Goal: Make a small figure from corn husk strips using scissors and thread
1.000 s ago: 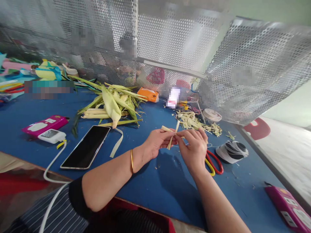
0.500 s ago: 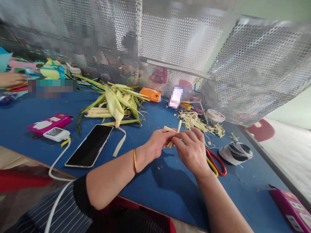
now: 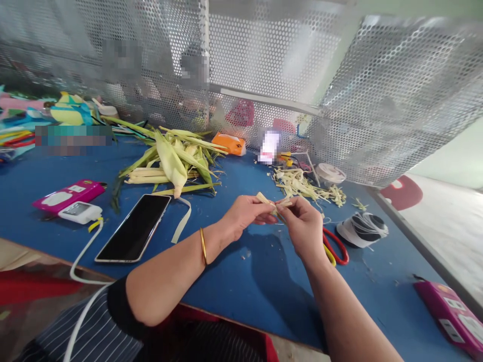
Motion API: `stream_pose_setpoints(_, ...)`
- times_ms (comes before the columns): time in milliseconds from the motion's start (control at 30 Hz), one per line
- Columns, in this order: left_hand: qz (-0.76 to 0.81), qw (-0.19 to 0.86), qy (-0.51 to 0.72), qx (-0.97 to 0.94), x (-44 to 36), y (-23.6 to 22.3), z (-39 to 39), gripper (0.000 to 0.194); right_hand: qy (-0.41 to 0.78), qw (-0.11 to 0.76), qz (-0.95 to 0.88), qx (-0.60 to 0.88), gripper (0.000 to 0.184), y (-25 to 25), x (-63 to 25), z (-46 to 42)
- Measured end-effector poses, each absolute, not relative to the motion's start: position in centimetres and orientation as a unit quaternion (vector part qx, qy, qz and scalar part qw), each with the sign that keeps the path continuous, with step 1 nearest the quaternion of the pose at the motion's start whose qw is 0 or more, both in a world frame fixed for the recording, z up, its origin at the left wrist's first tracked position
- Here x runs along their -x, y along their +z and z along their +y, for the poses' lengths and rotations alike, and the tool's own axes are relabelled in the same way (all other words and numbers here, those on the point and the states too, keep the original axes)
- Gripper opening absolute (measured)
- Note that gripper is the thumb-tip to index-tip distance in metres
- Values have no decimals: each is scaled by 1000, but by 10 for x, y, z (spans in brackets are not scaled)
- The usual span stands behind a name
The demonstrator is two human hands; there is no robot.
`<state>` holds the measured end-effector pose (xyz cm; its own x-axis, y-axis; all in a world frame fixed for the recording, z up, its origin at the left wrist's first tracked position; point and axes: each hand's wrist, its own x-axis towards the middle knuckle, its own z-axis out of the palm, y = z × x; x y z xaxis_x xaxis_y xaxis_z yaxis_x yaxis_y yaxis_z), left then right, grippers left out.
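Note:
Pale corn husk strips (image 3: 265,199) are pinched between my two hands over the blue table. My left hand (image 3: 249,211), with a gold bangle at the wrist, grips one end between thumb and fingers. My right hand (image 3: 304,221) is closed on the other end, its thumb close to the left fingertips. Where the strips meet is partly hidden by my fingers. Right of my right hand lie red and yellow scissor handles (image 3: 336,246). Beyond my hands is a heap of thin husk scraps (image 3: 296,182).
Corn husks (image 3: 171,166) lie piled left of centre, near an orange packet (image 3: 229,144). A dark-screened phone (image 3: 134,229) and a magenta power strip (image 3: 70,195) with a white charger lie at left. A thread spool (image 3: 362,230) and another power strip (image 3: 451,314) are at right. Perforated metal panels stand behind.
My right hand has turned, and the strip in it has gone from upright to tilted toward the right. The other person's hand at far left has gone out of view.

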<state>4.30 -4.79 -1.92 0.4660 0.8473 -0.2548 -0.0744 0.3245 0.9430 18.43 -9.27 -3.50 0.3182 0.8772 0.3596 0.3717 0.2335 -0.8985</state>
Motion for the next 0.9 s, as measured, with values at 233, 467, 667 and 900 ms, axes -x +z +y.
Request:
stream_pose_setpoints(233,383,526,436,-622,-42,-27,-41,13,165,589,-542,576,7,-28,-179,-94)
stream_pose_setpoints(467,299,639,430,-562,-45,-26,-44,15,191,603,-521,574,8,-27,-179,-95)
stream_pose_setpoints(667,306,686,412,-516,-46,-23,-48,21,155,610,-499,596,7,-27,-179,-96)
stream_pose_setpoints(900,300,697,418,-500,-47,-23,-50,24,177,622,-497,579,8,-28,-179,-94)
